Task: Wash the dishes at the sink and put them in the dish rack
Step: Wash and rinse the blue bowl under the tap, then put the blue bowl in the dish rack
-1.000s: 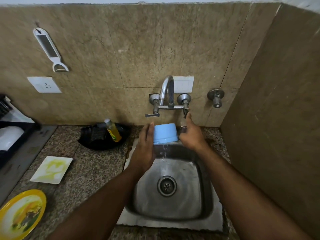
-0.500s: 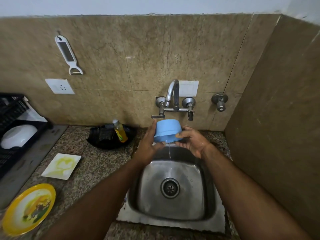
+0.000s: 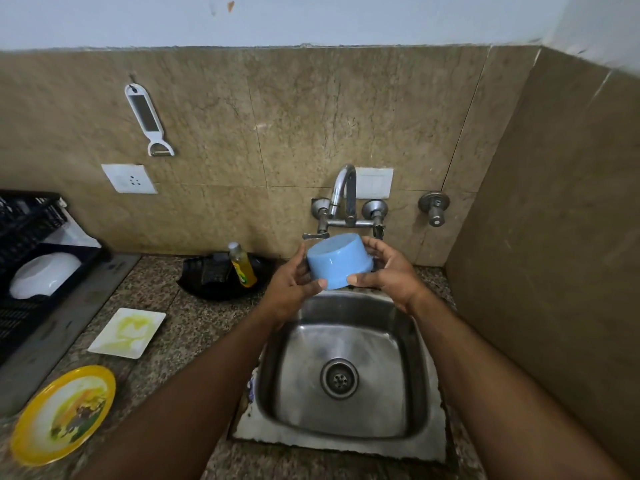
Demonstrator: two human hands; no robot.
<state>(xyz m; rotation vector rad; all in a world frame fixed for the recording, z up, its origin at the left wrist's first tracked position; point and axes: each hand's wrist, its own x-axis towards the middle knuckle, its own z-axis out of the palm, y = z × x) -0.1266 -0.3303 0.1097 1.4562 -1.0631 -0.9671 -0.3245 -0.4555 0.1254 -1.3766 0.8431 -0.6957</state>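
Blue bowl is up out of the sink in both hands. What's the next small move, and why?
Probably carry the blue bowl left toward the dish rack. Both the left hand and right hand hold it upside down above the sink, apparently rinsed.

Two bare forearms, no sleeves, left hand [image 3: 294, 289] and right hand [image 3: 391, 275] without rings.

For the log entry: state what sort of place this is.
Most likely a home kitchen's washing-up corner: a square stainless steel sink set in a speckled granite counter, a chrome wall tap above it, and a black plastic dish rack at the left.
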